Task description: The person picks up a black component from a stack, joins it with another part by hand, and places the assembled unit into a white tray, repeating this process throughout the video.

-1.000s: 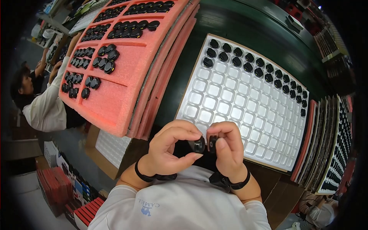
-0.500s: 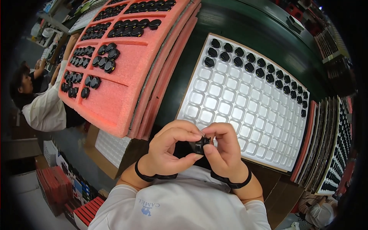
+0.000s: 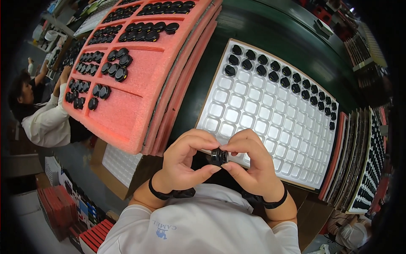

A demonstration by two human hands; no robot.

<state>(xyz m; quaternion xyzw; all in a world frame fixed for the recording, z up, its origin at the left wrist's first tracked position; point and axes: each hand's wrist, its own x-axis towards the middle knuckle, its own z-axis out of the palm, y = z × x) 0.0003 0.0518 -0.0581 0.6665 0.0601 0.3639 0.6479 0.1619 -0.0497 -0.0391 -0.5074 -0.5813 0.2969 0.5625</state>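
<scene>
Between my two hands, close to my chest, is a small black cylindrical part point(image 3: 218, 157) with a ridged rim. My left hand point(image 3: 184, 160) pinches it with thumb and fingers from the left. My right hand point(image 3: 253, 163) has its thumb and fingertips on the part's right side. Just beyond my hands lies a white plastic tray point(image 3: 252, 105) of square pockets, with small black parts point(image 3: 273, 76) in its far rows. On the left a pink foam tray point(image 3: 120, 116) carries round black parts point(image 3: 121, 75) in its divided sections.
More foam trays point(image 3: 179, 95) are stacked under the pink one. Upright trays point(image 3: 344, 156) stand in a row at the right. The bench point(image 3: 249, 25) is dark green. A co-worker point(image 3: 44, 122) sits at the far left. An open carton point(image 3: 114, 169) with a white tray is low on the left.
My right thumb and fingers have spread into a wider pinch at the part's right side. The part has turned slightly and shifted a little left. My left hand stays in place.
</scene>
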